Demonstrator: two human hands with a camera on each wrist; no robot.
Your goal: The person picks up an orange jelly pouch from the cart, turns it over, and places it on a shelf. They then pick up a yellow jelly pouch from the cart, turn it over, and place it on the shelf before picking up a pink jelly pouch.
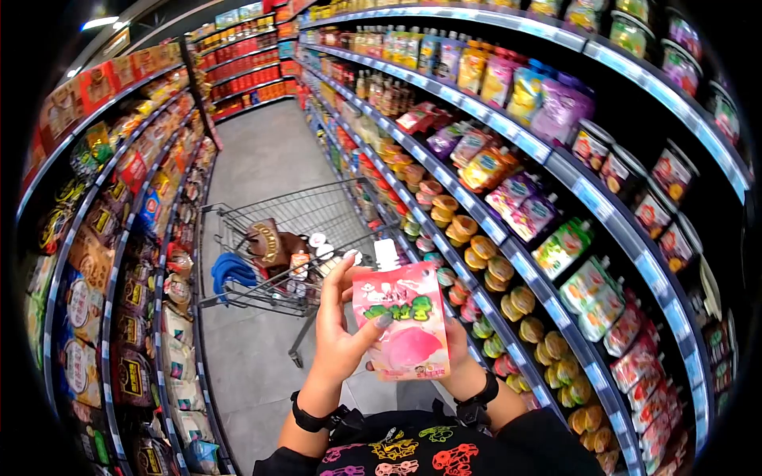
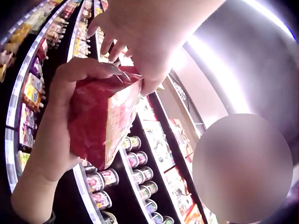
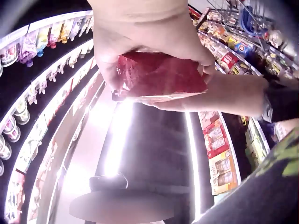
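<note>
A pink spouted pouch (image 1: 405, 305) with a white cap (image 1: 386, 255) and a peach picture is held upright in front of the body. My left hand (image 1: 340, 325) grips its left side, thumb across the printed front and fingers reaching behind. On the far side my right hand (image 1: 461, 353) grips the lower right edge, mostly hidden by the pouch in the head view. From the left wrist, the right hand (image 2: 58, 109) shows wrapped round the red-pink pouch (image 2: 93, 122). In the right wrist view the pouch's bottom (image 3: 161, 77) faces the camera.
A wire shopping cart (image 1: 341, 202) stands ahead in the aisle, with a brown bag (image 1: 278, 244), a blue item (image 1: 232, 276) and several goods. Packed shelves (image 1: 508, 127) run close along the right, and more shelves (image 1: 119, 238) line the left. Grey floor (image 1: 258, 151) stretches between them.
</note>
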